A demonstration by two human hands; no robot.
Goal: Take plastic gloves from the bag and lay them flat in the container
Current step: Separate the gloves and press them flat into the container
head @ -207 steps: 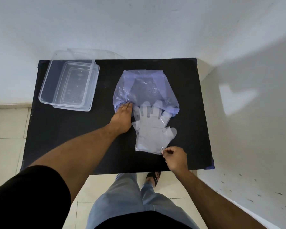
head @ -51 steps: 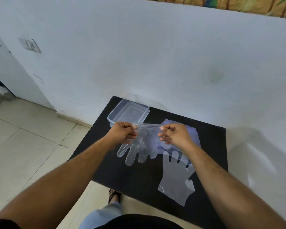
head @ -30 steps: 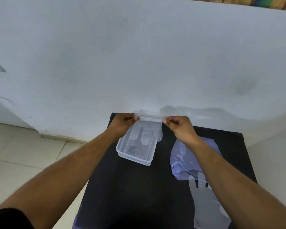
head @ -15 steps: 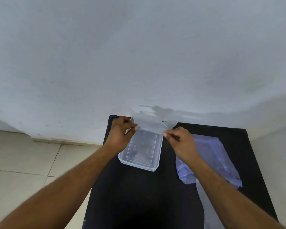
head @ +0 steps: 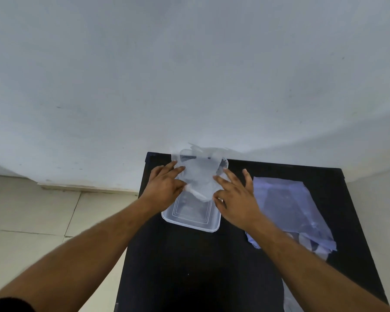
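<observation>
Head view, both hands' spread fingers (head: 221, 183) pressing glove (head: 200, 176) into container (head: 190, 219), purple bag (head: 288, 208) rightward, wall behind.

Two bare forearms, left hand (head: 164, 190) and right hand (head: 236, 197) ungloved, black sleeve (head: 7, 306) at the left shoulder.

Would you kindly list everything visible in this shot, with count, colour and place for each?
table: one, black, against the wall.
container: one, clear plastic, far left part of the table.
glove: one, clear and crumpled, over the container's far half, not yet flat.
bag: one, pale purple, on the table right of the container; what lies in it is too unclear to count.
wall: one, white, behind the table.
floor: pale tiles, left of the table.
left hand: one, fingers spread, on the glove's left side.
right hand: one, fingers spread, on the glove's right side.
</observation>
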